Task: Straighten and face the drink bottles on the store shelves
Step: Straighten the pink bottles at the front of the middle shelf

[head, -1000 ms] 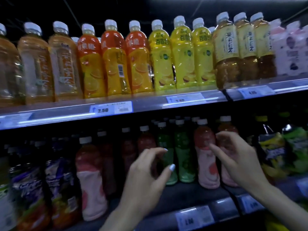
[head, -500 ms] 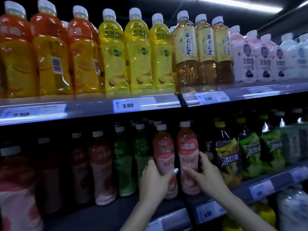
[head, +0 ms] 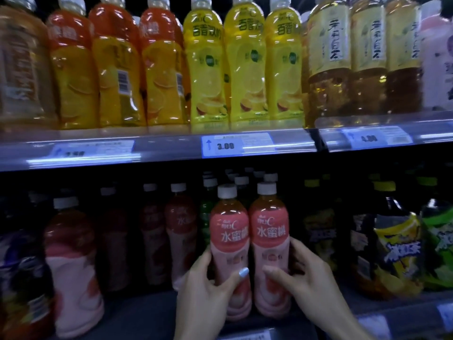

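Two pink peach-drink bottles with white caps stand side by side near the front of the lower shelf, labels facing me. My left hand [head: 206,288] wraps the lower part of the left pink bottle [head: 229,231], thumb across its front. My right hand [head: 301,276] grips the right pink bottle [head: 268,231] from its right side. More pink bottles [head: 181,229] stand further back to the left, and green bottles [head: 206,212] are partly hidden behind them.
The upper shelf [head: 171,146] carries orange bottles [head: 115,69], yellow bottles [head: 245,67] and tea bottles [head: 328,60]. One orange bottle shows its barcode. Dark bottles with yellow and green labels [head: 397,251] stand at the right of the lower shelf. A price tag [head: 236,145] reads 3.00.
Both hands have closed around the two pink bottles and the bottles now stand closer to the shelf front. The view has shifted left and come nearer the shelves.
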### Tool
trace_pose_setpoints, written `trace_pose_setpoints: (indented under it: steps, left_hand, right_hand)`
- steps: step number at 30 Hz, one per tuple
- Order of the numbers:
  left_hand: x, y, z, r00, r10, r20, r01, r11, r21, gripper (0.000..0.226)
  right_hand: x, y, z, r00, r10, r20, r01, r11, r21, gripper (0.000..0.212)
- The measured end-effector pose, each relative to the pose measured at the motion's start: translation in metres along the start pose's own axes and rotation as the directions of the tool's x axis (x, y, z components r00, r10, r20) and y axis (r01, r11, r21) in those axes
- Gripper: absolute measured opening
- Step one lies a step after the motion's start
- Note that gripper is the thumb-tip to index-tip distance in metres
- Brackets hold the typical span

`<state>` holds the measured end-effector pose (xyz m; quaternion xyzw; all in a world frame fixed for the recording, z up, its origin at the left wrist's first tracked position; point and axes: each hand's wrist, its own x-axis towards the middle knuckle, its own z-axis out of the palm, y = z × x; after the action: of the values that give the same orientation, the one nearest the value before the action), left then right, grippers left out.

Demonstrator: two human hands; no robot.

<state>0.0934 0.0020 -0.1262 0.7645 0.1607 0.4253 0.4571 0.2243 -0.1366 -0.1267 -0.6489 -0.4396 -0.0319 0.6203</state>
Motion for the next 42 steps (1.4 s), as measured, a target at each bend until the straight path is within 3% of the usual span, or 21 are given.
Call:
trace_pose_setpoints:
  steps: [7,11,15,20,30,42]
  left_hand:
    - [-0.014,-0.018,-0.084,0.965,-0.007,-0.262,0.049,0.987,0.155,0.071]
    - [-0.015,-0.034,-0.105,0.922,-0.007,-0.386,0.090,0.976,0.198,0.072]
    - [-0.011,-0.043,-0.112,0.896,0.039,-0.441,0.106,0.948,0.299,0.075]
    - [-0.003,-0.048,-0.110,0.906,0.093,-0.413,0.087,0.913,0.397,0.077]
    - [-0.003,-0.061,-0.118,0.940,0.102,-0.326,0.026,0.930,0.366,0.072]
    - [-0.016,-0.073,-0.141,0.980,0.163,-0.115,-0.101,0.902,0.421,0.074]
  right_hand:
    - [0.007,-0.025,0.091,0.983,-0.032,0.179,0.017,0.997,0.081,0.040]
    - [0.013,-0.030,0.130,0.985,-0.028,0.170,0.023,0.999,0.029,0.031]
    - [0.017,-0.031,0.155,0.992,-0.029,0.120,0.041,0.994,-0.097,0.035]
    - [0.017,-0.026,0.170,0.998,-0.018,0.053,0.024,0.993,-0.117,0.044]
    - [0.007,-0.026,0.181,0.994,-0.090,-0.065,0.080,0.986,-0.149,0.032]
    - [0.001,-0.032,0.185,0.995,-0.071,-0.073,0.056,0.981,-0.183,0.026]
